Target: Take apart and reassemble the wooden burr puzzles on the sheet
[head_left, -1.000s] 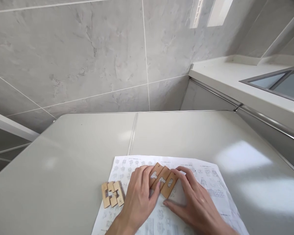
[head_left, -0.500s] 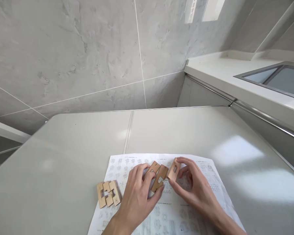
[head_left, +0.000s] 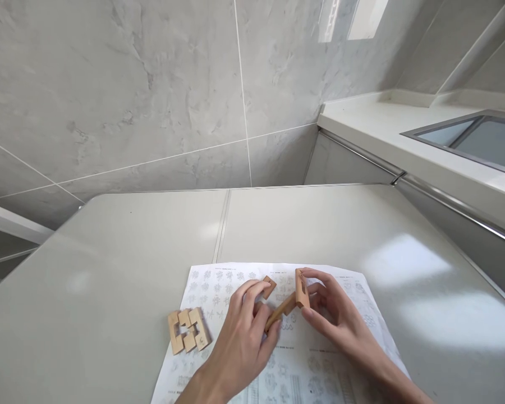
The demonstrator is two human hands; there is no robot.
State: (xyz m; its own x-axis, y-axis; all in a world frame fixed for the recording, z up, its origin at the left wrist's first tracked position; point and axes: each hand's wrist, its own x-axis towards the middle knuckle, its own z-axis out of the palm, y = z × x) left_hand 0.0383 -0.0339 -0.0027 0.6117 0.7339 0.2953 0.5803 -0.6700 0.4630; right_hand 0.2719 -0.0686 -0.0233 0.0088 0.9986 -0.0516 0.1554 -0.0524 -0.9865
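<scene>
My left hand (head_left: 246,328) is closed on a notched wooden puzzle piece (head_left: 283,310), which points up and to the right, its far end meeting the piece in my other hand. Another wooden piece (head_left: 269,286) shows beyond the left fingers, partly covered by them; whether they touch it I cannot tell. My right hand (head_left: 334,314) pinches a slotted wooden puzzle piece (head_left: 302,289) between thumb and fingers, tilted nearly on edge. Left of my hands, a group of notched wooden pieces (head_left: 189,330) lies together around a gap, partly over the paper's edge.
Under my hands lies a printed sheet (head_left: 231,280) with small puzzle drawings. It rests on a pale table (head_left: 151,241) with a seam running across. Behind rises a grey tiled wall (head_left: 172,101). A white counter (head_left: 362,115) with a metal-framed inset (head_left: 471,134) stands at right.
The left-hand piece has turned from face-up to nearly edge-on, and its tip now meets the right-hand piece. The right-hand piece has rotated more upright. The grouped pieces stay put.
</scene>
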